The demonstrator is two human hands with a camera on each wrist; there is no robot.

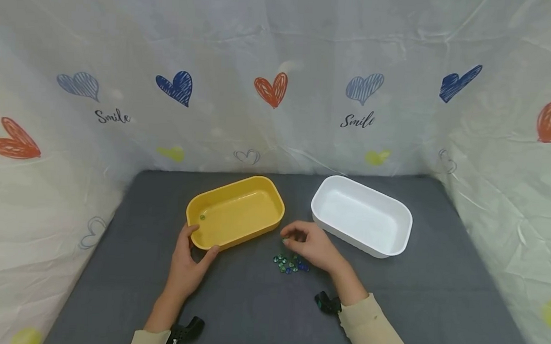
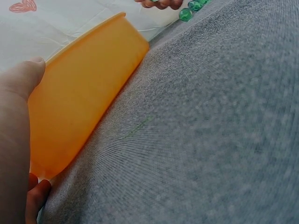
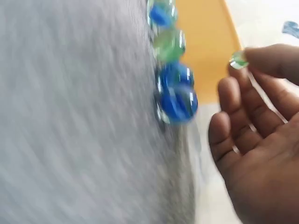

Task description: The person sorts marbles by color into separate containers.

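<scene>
My right hand [image 1: 311, 244] pinches a green glass marble [image 3: 238, 60] between thumb and index finger, above a small group of loose marbles [image 1: 283, 259] on the cloth. Seen from the right wrist, blue marbles [image 3: 178, 102] and a green one [image 3: 169, 45] lie beside that hand. With my left hand [image 1: 186, 263] I hold the near left corner of a yellow tray [image 1: 249, 234], thumb at its front rim and fingers at its left end. One green marble [image 1: 202, 217] lies inside the tray, toward its left end.
A white tray [image 1: 383, 251] stands on the right side of the dark grey tablecloth [image 1: 260, 315], behind my right hand. A pale curtain [image 1: 308, 50] printed with hearts hangs along the back and sides of the table.
</scene>
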